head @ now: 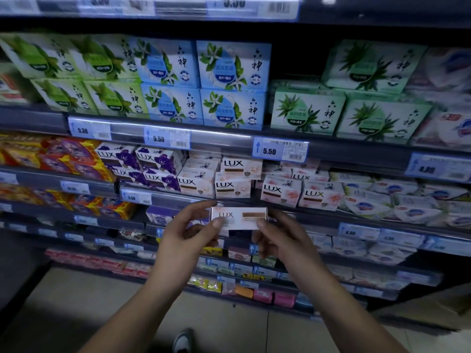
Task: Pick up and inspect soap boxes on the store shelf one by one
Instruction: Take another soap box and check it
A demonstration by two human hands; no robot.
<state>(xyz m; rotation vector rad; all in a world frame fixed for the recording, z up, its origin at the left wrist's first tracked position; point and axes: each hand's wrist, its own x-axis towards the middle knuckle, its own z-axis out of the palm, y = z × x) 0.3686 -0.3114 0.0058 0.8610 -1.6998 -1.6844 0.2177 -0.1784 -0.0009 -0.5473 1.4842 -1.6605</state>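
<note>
Head view: the pale pink LUX soap box (239, 218) is held up in front of the shelf (318, 219), left grip (188, 233) pinching its left end, right grip (283, 240) pinching its right end, just below the stacked LUX boxes (232, 188).

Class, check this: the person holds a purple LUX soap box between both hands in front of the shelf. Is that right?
Wrong colour. In the head view the LUX soap box between the left hand and right hand is pale pink, not purple.
</note>
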